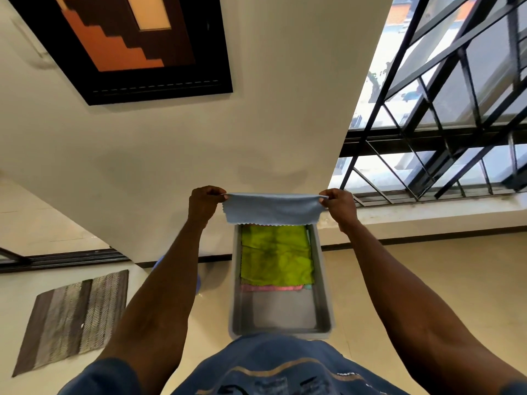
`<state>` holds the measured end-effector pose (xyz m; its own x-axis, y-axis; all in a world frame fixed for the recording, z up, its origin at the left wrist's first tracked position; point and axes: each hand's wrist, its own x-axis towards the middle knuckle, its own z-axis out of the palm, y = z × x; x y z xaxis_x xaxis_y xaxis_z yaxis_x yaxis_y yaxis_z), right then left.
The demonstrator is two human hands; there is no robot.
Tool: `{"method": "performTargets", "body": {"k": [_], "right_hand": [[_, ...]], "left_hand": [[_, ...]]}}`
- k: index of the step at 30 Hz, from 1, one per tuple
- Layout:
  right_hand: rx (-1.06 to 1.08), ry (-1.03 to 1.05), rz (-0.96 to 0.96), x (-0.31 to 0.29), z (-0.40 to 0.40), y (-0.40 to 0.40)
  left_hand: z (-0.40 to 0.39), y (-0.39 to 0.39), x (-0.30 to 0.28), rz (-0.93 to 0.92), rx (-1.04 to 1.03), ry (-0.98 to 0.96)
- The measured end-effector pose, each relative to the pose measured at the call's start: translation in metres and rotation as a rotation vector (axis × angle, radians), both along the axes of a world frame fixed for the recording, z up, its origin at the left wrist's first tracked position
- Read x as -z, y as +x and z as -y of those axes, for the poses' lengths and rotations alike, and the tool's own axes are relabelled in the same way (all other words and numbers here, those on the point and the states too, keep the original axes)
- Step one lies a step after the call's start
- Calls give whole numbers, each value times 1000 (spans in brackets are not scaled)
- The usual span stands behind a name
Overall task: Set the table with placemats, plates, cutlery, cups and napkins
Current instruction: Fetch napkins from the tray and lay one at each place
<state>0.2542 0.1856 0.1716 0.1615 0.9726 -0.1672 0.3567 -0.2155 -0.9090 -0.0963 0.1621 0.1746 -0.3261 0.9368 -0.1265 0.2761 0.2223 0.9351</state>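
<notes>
A light blue napkin [271, 208] hangs stretched between my two hands, above the far end of a grey tray [325, 283]. My left hand [204, 203] pinches its left top corner and my right hand [339, 205] pinches its right top corner. Inside the tray lies a green cloth [275, 256], with a pink cloth [271, 287] and a bit of teal cloth peeking out beneath it. The near part of the tray floor is bare grey.
A cream wall stands just behind the tray, with a dark framed picture [137, 44] on it. A barred window [445, 109] is at the right. A striped grey mat [71, 317] lies on the tiled floor at the left. Something blue [159, 263] shows behind my left forearm.
</notes>
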Motion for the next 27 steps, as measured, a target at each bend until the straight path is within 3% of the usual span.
{"method": "performTargets", "body": {"k": [6,14,21,27], "right_hand": [[2,55,95,-4,-3,2],[92,4,23,-9,-6,-9],[120,-61,47,15,6,-7],[107,-94,-102,28,25,-7]], "left_hand": [[0,-2,-8,32,58,-19],[1,9,-12,130,-5,-48],[10,16,6,302,-30,-236],[24,23,24,323,-51,-317]]}}
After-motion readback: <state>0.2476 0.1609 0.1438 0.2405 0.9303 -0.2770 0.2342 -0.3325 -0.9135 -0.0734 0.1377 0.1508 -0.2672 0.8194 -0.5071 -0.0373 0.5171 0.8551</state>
